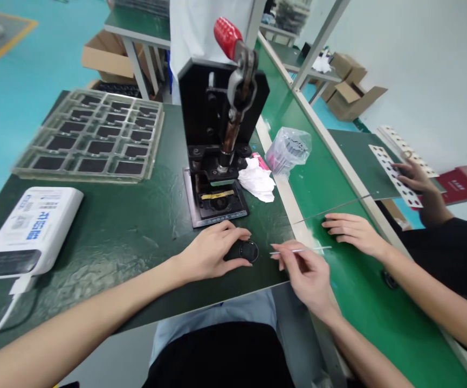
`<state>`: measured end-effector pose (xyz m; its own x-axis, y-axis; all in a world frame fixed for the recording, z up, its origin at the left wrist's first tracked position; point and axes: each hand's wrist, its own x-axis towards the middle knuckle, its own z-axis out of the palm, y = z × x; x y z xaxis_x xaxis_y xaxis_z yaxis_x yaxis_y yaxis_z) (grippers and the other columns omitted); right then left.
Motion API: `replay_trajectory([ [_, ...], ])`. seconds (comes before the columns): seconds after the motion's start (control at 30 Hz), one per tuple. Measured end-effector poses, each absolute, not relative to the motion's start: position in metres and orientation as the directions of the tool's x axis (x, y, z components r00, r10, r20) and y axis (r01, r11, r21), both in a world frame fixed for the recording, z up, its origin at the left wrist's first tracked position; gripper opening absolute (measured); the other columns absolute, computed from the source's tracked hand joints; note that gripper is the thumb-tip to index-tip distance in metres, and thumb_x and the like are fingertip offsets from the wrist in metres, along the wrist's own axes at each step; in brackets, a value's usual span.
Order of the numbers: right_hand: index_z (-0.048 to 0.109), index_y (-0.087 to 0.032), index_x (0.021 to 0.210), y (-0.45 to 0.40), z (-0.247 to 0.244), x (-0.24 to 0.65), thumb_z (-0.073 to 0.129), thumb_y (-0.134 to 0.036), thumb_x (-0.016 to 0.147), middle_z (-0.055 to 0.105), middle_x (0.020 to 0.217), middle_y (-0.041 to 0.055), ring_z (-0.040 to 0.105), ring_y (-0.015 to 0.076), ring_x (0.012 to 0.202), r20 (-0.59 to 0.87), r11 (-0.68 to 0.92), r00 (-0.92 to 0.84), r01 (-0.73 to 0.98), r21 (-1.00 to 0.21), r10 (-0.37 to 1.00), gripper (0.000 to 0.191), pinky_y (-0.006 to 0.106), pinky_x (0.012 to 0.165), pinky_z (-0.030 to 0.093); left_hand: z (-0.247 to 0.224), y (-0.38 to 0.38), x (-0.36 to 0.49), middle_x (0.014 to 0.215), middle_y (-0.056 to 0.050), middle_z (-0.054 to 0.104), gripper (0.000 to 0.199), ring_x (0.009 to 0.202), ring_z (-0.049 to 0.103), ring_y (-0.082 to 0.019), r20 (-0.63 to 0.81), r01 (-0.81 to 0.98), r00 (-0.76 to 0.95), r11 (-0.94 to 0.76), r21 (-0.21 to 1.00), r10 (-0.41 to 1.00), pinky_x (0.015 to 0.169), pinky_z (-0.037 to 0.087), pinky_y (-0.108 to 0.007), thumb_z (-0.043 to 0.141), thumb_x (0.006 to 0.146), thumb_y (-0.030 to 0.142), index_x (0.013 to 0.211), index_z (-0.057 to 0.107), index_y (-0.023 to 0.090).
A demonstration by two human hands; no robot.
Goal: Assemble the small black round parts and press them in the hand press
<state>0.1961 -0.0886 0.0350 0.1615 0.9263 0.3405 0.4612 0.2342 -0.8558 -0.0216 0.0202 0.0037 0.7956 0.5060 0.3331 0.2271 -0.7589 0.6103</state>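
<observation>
"Green bench (136, 226), near its front edge: what's happening?"

"Left hand (209, 250) is clasping a black disc (241, 251), maybe a cap; right hand (308, 280) is pinching a white stick (300, 250) just beside it."

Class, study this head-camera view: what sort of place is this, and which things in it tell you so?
Probably a small-parts assembly workshop: a red-handled hand press stands on a green-topped workbench, beside a clear plastic tray holding dark rectangular parts.
</observation>
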Motion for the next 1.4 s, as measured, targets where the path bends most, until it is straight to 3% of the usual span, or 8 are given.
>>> replay_trajectory([
  [0.33,0.073,-0.018,0.086,-0.058,0.008,0.184,0.064,-0.021,0.099,0.071,0.077,0.0026,0.067,0.0129,0.065,0.284,0.223,0.059,0.477,-0.850,0.957,0.016,0.022,0.057,0.052,-0.002,0.016,-0.017,0.113,-0.009,0.070,0.061,0.104,0.064,-0.027,0.324,0.247,0.790,-0.754,0.609,0.520,0.088,0.056,-0.039,0.081,0.088,0.045,0.131,0.049,0.016],
  [0.77,0.068,-0.019,0.093,-0.059,0.011,0.186,0.061,-0.011,0.098,0.071,0.087,0.0040,0.068,0.0154,0.077,0.365,0.338,-0.074,0.580,-0.741,0.928,0.012,0.026,0.068,0.055,0.002,0.014,-0.015,0.113,-0.013,0.070,0.063,0.105,0.065,-0.029,0.321,0.244,0.786,-0.741,0.625,0.529,0.089,0.056,-0.041,0.082,0.087,0.040,0.132,0.048,0.013],
  [1.13,0.064,-0.019,0.090,-0.057,0.015,0.180,0.055,-0.011,0.101,0.064,0.075,0.0018,0.061,0.0149,0.067,0.424,0.412,-0.161,0.677,-0.610,0.891,0.016,0.026,0.061,0.049,0.002,0.012,-0.014,0.116,-0.013,0.069,0.061,0.110,0.064,-0.030,0.274,0.232,0.783,-0.671,0.705,0.559,0.091,0.057,-0.041,0.083,0.087,0.031,0.131,0.045,0.014],
  [1.3,0.063,-0.019,0.078,-0.050,0.014,0.178,0.057,-0.022,0.101,0.063,0.070,0.0020,0.059,0.0143,0.060,0.355,0.332,-0.101,0.649,-0.684,0.929,0.024,0.026,0.055,0.046,-0.001,0.011,-0.015,0.118,-0.013,0.068,0.059,0.115,0.065,-0.030,0.278,0.203,0.780,-0.646,0.736,0.561,0.093,0.057,-0.041,0.080,0.089,0.031,0.132,0.042,0.017],
  [1.4,0.065,-0.019,0.078,-0.049,0.022,0.187,0.056,-0.032,0.104,0.065,0.067,0.0016,0.056,0.0124,0.052,0.353,0.221,0.115,0.594,-0.773,0.928,0.030,0.025,0.050,0.045,-0.003,0.012,-0.015,0.115,-0.011,0.070,0.060,0.113,0.066,-0.029,0.269,0.210,0.778,-0.637,0.741,0.568,0.093,0.057,-0.042,0.081,0.089,0.036,0.132,0.043,0.019],
])
